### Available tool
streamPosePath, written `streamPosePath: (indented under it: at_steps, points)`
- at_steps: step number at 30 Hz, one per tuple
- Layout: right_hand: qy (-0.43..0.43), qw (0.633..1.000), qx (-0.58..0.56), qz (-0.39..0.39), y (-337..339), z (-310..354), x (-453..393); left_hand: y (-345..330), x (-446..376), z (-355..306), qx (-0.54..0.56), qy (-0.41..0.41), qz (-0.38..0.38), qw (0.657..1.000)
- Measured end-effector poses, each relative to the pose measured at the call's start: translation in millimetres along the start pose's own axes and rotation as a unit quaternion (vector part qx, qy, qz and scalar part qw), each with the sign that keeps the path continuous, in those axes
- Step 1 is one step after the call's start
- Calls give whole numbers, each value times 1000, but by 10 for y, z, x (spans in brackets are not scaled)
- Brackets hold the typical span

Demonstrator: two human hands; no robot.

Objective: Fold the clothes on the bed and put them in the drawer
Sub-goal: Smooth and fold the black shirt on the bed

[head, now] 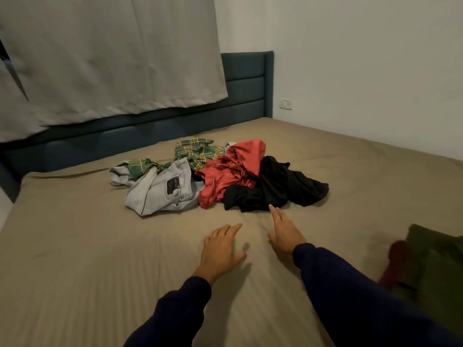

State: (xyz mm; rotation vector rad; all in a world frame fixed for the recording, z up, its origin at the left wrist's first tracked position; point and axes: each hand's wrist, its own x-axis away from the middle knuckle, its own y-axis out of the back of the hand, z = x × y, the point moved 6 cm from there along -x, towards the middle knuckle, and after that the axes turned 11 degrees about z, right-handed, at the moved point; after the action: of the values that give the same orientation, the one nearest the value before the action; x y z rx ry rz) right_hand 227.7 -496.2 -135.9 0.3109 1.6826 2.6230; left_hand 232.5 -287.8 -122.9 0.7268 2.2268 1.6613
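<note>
A heap of crumpled clothes lies in the middle of the bed (75,246), which has a tan sheet. In the heap are a black garment (275,189) at the right, a red garment (233,171), light grey jeans (160,189) and a green plaid shirt (198,151) at the back. My right hand (284,231) reaches forward with straight fingers, its fingertip just short of the black garment's near edge. My left hand (220,249) hovers over the sheet with spread fingers, holding nothing. Both arms wear dark blue sleeves. No drawer is in view.
A dark blue padded headboard (245,83) runs along the far side, partly covered by a grey curtain (112,53). A white wall with a socket (286,104) bounds the right. An olive green and dark red bundle (431,266) lies at the bed's right edge.
</note>
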Motion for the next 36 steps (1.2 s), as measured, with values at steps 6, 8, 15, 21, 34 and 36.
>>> streamPosePath:
  at_steps: [6,8,15,21,34,36]
  points:
    - [-57,998,38,6,-7,14,-1277,-380,-469,446,-69,24,163,984]
    - [-98,993,62,2,-27,-48,-1463,-363,-589,448,-69,31,179,981]
    - [-43,999,0,8,-203,-37,-1031,-348,-485,579,189,64,111,974]
    - [74,932,-330,135,-682,485,544,-178,14,295,595,109,54,795]
    - [161,865,-200,431,-575,1772,3334,85,2487,118,592,124,161,780]
    - [138,886,-230,379,-355,1638,3341,304,2631,245,654,120,75,743]
